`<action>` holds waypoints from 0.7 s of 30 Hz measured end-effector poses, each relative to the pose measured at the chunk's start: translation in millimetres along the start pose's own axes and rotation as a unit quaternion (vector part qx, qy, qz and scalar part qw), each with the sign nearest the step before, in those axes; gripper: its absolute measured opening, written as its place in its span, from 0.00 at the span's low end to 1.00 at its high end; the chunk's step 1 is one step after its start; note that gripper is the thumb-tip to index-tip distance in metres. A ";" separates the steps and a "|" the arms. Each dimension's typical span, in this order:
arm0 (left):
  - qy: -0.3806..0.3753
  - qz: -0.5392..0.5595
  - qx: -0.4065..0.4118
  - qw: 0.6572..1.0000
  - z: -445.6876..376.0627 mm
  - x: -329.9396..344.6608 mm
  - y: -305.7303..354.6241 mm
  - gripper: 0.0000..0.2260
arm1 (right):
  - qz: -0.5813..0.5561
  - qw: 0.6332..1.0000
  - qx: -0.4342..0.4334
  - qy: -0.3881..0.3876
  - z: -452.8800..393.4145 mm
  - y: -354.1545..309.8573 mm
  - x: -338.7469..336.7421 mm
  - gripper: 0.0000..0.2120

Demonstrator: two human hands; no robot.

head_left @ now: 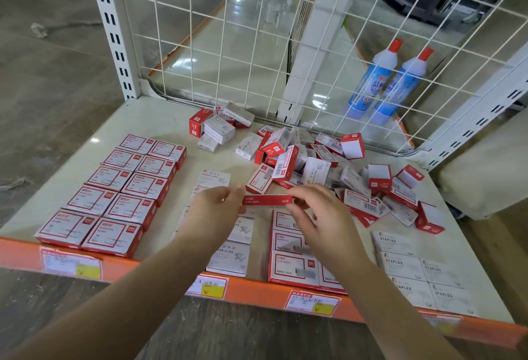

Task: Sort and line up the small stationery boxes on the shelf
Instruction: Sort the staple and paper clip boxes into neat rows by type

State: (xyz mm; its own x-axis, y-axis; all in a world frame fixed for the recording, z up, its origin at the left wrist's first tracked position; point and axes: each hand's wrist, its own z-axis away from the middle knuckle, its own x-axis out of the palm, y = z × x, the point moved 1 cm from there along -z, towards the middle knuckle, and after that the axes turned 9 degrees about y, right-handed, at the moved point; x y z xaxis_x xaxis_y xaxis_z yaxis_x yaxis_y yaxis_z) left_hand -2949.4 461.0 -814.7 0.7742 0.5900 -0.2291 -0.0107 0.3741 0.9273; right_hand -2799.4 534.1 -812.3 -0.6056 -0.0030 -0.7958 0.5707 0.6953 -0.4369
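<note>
Both hands hold one red staple box [267, 200] edge-on above the middle of the shelf [160, 122]. My left hand [217, 206] pinches its left end and my right hand [317, 213] grips its right end. Below them lie a column of white paper clip boxes [228, 258] and a column of red-framed staple boxes [294, 266]. Two neat columns of red paper clip boxes [114, 193] fill the left side. White staples boxes [423, 271] are lined up at the front right. A loose heap of mixed boxes [328, 165] lies behind the hands.
A smaller cluster of boxes [220, 128] sits near the white wire grid [228, 45] at the back. Two blue bottles with red caps [391, 82] stand behind the grid. The orange shelf edge [251, 291] carries price labels [313, 302].
</note>
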 end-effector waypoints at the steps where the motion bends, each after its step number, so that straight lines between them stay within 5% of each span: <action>1: -0.004 0.005 0.010 1.000 2.0 0.5 1.5 0.14 | -0.025 0.999 0.031 -0.005 0.6 0.7 -0.5 0.10; 9: -0.059 -0.004 0.053 0.997 6.3 -0.7 -2.2 0.10 | -0.207 0.944 0.254 -0.026 -3.0 4.4 -7.3 0.06; 14: -0.038 0.002 0.047 0.998 5.3 0.5 -5.2 0.11 | -0.239 0.931 0.274 -0.022 -2.4 3.7 -6.2 0.06; 21: 0.014 0.031 0.000 0.999 4.9 3.9 -9.7 0.13 | -0.244 0.933 0.259 -0.059 0.2 3.1 -4.7 0.18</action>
State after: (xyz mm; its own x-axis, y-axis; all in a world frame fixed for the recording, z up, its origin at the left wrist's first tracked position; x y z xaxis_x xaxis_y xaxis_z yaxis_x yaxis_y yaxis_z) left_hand -2943.2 456.1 -823.2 0.7547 0.6310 -0.1797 -0.0575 0.3364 0.9400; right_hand -2794.7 536.2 -810.0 -0.8152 -0.3288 -0.4768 0.4533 0.1502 -0.8786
